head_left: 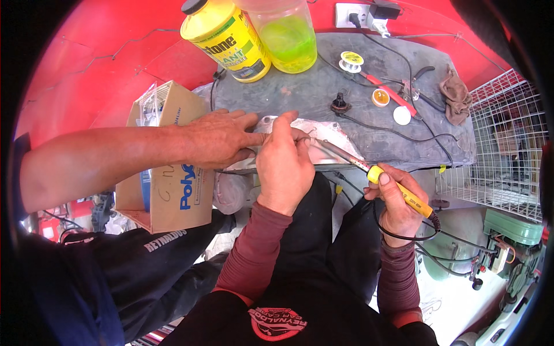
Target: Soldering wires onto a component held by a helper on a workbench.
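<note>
My right hand (398,205) grips a soldering iron (412,199) by its yellow handle, with the metal shaft pointing left and up. The shaft's tip meets a pale, shiny, curved piece (340,139) lying near the table's front edge. Over the left part of that piece is my left hand (284,164), its fingers mostly curled and close together near the iron's tip. Whatever they pinch is hidden. Another person's hand (219,135) reaches in from the left, with its fingertips beside mine on the piece. Behind the piece sits a small black socket (340,104) with a cable.
A yellow bottle (228,43) and a tub of green liquid (288,43) stand at the back. A solder spool (351,61), an amber tin (380,97), pliers (410,89) and a brown rag (455,96) lie right. A cardboard box (184,190) is left, a wire rack (502,144) right.
</note>
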Action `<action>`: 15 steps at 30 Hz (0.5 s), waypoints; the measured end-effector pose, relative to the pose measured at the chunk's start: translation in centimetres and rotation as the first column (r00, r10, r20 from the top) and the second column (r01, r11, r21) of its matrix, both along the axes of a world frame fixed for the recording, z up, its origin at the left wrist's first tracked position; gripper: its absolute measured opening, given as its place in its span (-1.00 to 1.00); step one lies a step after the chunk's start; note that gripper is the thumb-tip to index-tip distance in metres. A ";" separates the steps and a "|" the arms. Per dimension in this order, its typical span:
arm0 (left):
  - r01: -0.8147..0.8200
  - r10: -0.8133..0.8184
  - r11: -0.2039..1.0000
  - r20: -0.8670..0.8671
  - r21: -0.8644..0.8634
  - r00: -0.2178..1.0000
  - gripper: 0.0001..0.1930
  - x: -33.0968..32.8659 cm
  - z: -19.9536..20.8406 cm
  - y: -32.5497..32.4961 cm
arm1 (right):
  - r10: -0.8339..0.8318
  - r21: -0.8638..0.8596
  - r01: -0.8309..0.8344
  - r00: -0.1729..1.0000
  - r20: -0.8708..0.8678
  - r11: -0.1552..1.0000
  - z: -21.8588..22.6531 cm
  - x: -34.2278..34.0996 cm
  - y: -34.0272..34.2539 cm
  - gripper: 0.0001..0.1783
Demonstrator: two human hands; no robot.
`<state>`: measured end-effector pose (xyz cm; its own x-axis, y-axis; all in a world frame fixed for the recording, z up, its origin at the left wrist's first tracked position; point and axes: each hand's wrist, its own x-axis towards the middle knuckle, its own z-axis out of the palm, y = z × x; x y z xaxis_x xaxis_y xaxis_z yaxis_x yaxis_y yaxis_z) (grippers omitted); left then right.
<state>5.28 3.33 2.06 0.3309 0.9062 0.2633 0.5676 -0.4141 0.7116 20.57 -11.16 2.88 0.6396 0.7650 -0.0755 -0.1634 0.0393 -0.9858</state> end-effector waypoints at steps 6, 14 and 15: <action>-0.002 0.003 1.000 -0.033 0.010 0.999 -0.53 0.2 0.1 0.0 | -0.006 -0.009 0.006 1.000 -0.010 1.000 0.0 0.0 0.0 -0.71; -0.007 0.007 1.000 -0.055 0.010 0.998 -0.53 0.2 0.3 0.1 | 0.001 0.006 -0.001 1.000 0.002 1.000 0.0 0.0 0.0 -0.71; -0.003 0.003 1.000 -0.052 0.002 0.999 -0.53 0.2 0.3 0.1 | 0.000 -0.001 0.000 1.000 0.014 1.000 0.1 0.0 0.0 -0.71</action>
<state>5.51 3.39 2.36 0.3415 0.9068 0.2473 0.6049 -0.4134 0.6806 20.54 -11.20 2.94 0.6404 0.7651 -0.0669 -0.1492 0.0385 -0.9881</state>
